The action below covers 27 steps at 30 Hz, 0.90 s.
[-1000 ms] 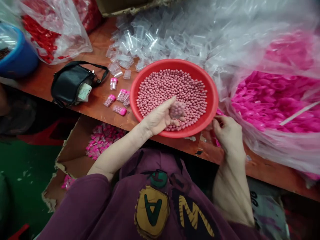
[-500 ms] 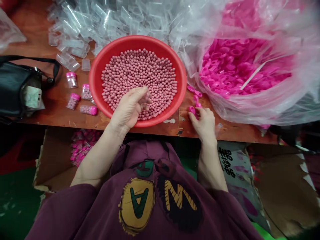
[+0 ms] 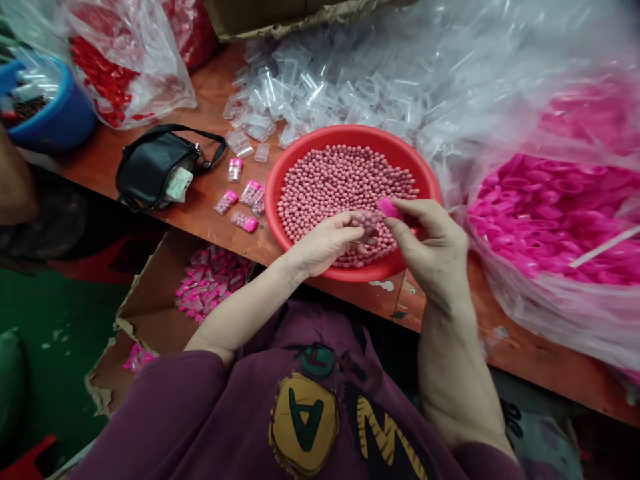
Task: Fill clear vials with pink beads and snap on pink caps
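My left hand (image 3: pixel 324 241) holds a small clear vial (image 3: pixel 364 221) filled with pink balls, just above the near side of a red bowl (image 3: pixel 280 175) full of the same pink balls (image 3: pixel 340 180). My right hand (image 3: pixel 434 248) pinches a bright pink cap (image 3: pixel 389 208) right next to the vial's open end. Both hands meet over the bowl's front right part. A few capped, filled vials (image 3: pixel 243 221) lie on the table left of the bowl.
A heap of empty clear vials (image 3: pixel 300 87) lies behind the bowl. A clear bag of pink caps (image 3: pixel 555 213) sits at the right. A black pouch (image 3: pixel 157 167), a bag of red pieces (image 3: pixel 107 73) and a blue tub (image 3: pixel 60 120) stand left. A cardboard box (image 3: pixel 150 293) of finished vials sits below the table edge.
My right hand left the loose caps on the table, came up with a pink cap and now meets the vial in my left hand. The camera view swung about.
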Tool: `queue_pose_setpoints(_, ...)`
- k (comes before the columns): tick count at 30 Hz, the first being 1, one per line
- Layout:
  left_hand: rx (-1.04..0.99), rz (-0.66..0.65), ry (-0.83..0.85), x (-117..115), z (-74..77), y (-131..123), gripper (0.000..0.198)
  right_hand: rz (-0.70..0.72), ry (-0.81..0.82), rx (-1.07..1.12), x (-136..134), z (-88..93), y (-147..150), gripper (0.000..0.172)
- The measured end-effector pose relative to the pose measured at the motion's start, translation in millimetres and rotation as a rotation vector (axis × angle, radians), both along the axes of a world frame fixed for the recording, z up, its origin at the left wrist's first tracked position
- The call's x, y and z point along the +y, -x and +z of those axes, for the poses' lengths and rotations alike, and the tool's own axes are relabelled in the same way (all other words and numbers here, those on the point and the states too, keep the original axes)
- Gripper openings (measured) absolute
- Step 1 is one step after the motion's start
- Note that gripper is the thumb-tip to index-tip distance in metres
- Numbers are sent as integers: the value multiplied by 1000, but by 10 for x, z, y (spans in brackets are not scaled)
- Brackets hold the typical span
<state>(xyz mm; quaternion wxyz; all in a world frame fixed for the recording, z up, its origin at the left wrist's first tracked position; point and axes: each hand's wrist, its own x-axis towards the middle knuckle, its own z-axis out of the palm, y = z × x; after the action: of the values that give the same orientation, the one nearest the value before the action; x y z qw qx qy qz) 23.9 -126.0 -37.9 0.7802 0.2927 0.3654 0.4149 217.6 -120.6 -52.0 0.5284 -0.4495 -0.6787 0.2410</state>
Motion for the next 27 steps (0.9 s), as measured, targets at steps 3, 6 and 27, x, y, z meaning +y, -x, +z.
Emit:
queue_pose_setpoints(3, 24, 40, -47, -9, -46, -7, 24, 70, 21, -63, 44, 16, 69, 26)
queue_pose_setpoints(6, 50, 47, -62, -9, -75, -11, 25, 52, 33, -42, 40, 16, 54, 22)
queue_pose_setpoints(27, 63, 12, 1, -55, 51, -21, 19, -56, 9, -35, -60, 49, 205, 13)
